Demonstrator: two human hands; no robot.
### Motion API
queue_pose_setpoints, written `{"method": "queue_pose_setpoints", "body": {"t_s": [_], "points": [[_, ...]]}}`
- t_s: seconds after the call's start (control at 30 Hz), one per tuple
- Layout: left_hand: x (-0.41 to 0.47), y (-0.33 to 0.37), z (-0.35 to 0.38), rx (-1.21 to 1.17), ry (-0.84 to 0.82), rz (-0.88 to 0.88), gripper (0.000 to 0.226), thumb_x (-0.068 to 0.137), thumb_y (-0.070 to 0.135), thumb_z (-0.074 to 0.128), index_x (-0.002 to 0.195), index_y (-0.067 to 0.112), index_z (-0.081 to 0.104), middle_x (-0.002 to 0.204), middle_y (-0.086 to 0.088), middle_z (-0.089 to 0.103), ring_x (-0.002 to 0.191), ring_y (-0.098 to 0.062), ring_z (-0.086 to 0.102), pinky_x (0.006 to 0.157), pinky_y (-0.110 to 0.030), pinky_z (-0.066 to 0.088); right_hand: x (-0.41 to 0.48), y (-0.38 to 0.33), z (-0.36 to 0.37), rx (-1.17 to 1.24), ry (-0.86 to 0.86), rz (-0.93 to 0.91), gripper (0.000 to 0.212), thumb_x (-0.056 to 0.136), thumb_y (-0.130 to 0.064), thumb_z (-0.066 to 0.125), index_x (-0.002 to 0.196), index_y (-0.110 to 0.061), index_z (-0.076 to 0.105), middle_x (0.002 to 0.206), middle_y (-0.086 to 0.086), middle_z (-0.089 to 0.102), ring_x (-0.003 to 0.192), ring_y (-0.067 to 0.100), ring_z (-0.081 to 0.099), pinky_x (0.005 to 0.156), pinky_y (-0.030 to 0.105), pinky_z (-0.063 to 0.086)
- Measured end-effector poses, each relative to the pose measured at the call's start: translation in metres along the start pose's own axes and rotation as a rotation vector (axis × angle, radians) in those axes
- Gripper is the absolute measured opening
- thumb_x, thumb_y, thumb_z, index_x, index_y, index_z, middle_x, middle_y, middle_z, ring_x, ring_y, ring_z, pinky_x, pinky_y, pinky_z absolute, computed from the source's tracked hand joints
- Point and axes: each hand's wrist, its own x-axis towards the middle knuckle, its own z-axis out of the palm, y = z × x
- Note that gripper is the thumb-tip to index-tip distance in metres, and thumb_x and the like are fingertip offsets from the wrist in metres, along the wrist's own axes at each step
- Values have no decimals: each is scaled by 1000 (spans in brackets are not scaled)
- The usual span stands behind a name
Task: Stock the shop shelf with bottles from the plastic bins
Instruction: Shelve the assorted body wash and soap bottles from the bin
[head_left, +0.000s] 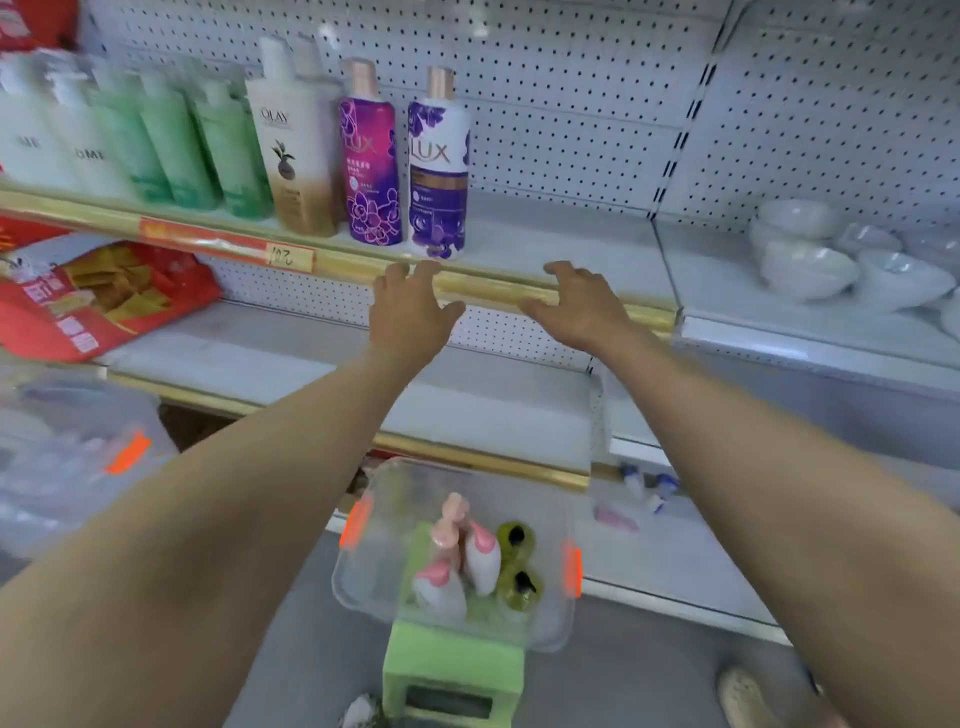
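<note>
Both hands are open and hold nothing. The left hand (410, 312) has its fingers spread and a little bent, up at the gold front edge of the shelf (545, 244). The right hand (576, 306) is beside it, fingers loose, at the same edge (I cannot tell if either hand touches the edge).

Just above the left hand, near the front edge, stands the white LUX bottle (439, 171). To its left stands the purple LUX bottle (370, 161), then the Olay bottle (296, 150), then the green bottles (176, 145) and the white bottles (41, 140) toward the left end. The right part of the shelf top is bare.

Down below, between the arms, the clear bin (374, 561) sits on a green stool (452, 670). In it stand pink-capped bottles (483, 558) and dark green bottles (514, 538). A second bin (67, 457) is at the left, blurry. A red bag (104, 296) lies on the lower shelf. White bowls (810, 265) sit on the next shelf to the right.
</note>
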Motion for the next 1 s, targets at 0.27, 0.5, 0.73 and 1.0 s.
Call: {"method": "queue_pose_setpoints", "body": {"t_s": [0.27, 0.5, 0.73, 1.0], "points": [[-49, -82, 100, -20, -337, -182, 59, 86, 41, 69, 139, 22, 50, 142, -14, 41, 131, -34, 38, 107, -42, 35, -31, 57, 126, 84, -235, 171, 68, 95, -53, 54, 150, -17, 37, 148, 10, 45, 138, 29, 38, 104, 38, 38], [-110, -174, 171, 2, -723, -358, 68, 80, 48, 75, 139, 25, 50, 139, -13, 49, 127, -30, 49, 101, -34, 39, -72, 101, 252, 226, -500, 404, 70, 93, -57, 56, 147, -16, 40, 145, 10, 49, 132, 28, 46, 101, 36, 40], [-163, -250, 225, -133, -1104, -407, 71, 64, 61, 79, 128, 36, 58, 139, 1, 56, 129, -18, 50, 92, -24, 32, -122, 125, 368, 474, -470, 595, 63, 90, -52, 66, 140, -21, 47, 140, 1, 54, 127, 23, 51, 90, 27, 39], [-169, -278, 265, -281, -1167, -346, 72, 72, 33, 85, 134, 43, 51, 144, 11, 47, 131, -4, 41, 103, -24, 28, -140, 124, 426, 804, -159, 737, 60, 73, -53, 78, 128, -35, 62, 124, -15, 66, 118, 7, 60, 103, 43, 49]]}}
